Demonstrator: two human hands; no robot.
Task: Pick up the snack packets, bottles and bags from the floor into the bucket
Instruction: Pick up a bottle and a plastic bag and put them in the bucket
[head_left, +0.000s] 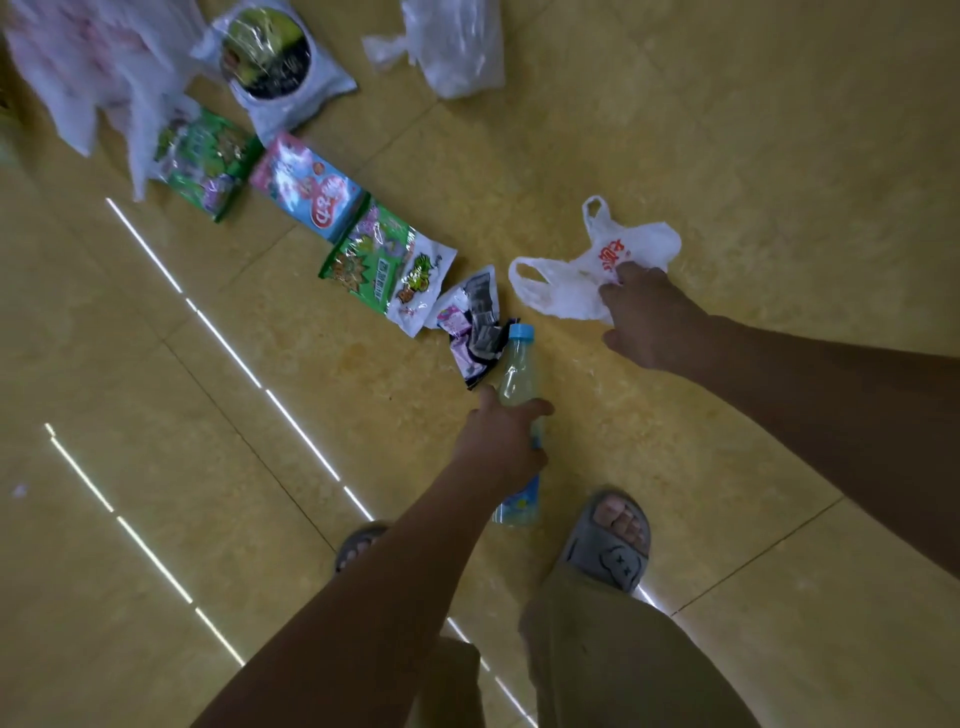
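My left hand (501, 436) grips a plastic bottle (517, 379) of pale yellow drink with a blue cap, just above the floor. My right hand (647, 317) pinches a white plastic bag (576, 286) with red print that lies on the tiles. Beside the bottle lies a small purple and black snack packet (475, 325). Further left lie a green and white packet (387, 265), a pink and blue packet (306, 187) and a green packet (205, 158). No bucket is in view.
A silver pouch with a round green picture (275, 62) and a clear plastic bag (457, 47) lie at the top. A large white bag (88, 67) hangs blurred at top left. My two sandalled feet (610, 540) stand on the yellow tiled floor (779, 156).
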